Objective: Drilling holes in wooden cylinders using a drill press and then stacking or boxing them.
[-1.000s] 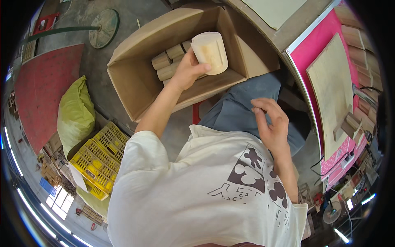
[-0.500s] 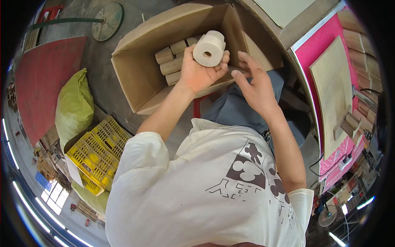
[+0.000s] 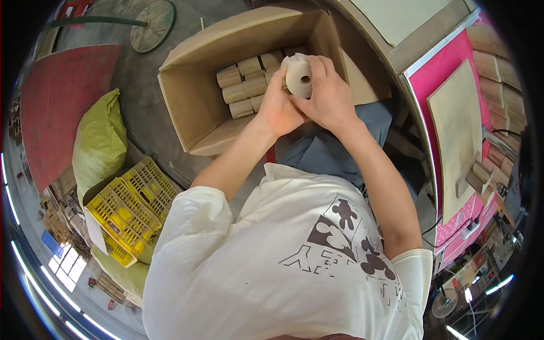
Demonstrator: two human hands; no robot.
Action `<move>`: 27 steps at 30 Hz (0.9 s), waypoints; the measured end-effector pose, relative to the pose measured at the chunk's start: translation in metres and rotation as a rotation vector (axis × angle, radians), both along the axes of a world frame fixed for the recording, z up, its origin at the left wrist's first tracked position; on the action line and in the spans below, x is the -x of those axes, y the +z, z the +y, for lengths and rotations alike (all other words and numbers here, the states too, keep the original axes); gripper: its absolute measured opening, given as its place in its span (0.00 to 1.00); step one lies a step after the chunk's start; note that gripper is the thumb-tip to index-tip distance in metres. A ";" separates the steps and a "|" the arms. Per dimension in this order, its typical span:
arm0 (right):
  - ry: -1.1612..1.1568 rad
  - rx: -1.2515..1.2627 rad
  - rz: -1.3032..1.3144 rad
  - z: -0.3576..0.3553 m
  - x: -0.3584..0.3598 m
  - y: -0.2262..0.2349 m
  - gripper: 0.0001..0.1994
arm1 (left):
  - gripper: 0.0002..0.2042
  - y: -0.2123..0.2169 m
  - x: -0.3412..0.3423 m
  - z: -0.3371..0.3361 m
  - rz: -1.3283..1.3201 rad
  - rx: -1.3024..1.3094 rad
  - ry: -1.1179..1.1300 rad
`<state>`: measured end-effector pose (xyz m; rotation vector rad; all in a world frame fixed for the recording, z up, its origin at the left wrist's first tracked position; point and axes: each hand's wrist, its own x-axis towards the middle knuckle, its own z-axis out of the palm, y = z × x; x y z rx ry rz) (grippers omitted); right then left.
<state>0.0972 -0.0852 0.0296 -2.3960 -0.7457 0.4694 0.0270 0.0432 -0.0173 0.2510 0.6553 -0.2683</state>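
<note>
Between my two hands is a pale, wood-coloured cylinder (image 3: 298, 83) with a round hole in its end; its far edge looks notched. My left hand (image 3: 280, 112) cups it from the left and below. The fingers of my right hand (image 3: 333, 93) wrap over its right side, with the thumb under the end face. Both hands hold it over the near side of an open cardboard box (image 3: 195, 71). Inside the box, several similar tan cylinders (image 3: 243, 89) lie on their sides in rows; my hands hide some of them.
Yellow plastic crates (image 3: 127, 212) and a yellow-green sack (image 3: 102, 136) stand at the left, near a red board (image 3: 68, 107). A round fan base (image 3: 153, 28) is at the far left. To the right, a pink-topped table (image 3: 416, 85) carries a wooden board (image 3: 456, 136) and stacked wooden pieces.
My right hand has come left and closed on the cylinder, which my left hand alone held before. The cylinder has moved slightly right and lower, its end face turning rightward.
</note>
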 end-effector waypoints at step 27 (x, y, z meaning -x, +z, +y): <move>-0.195 -0.080 0.235 -0.019 -0.013 -0.043 0.45 | 0.29 -0.011 0.086 0.063 -0.117 -1.305 -0.984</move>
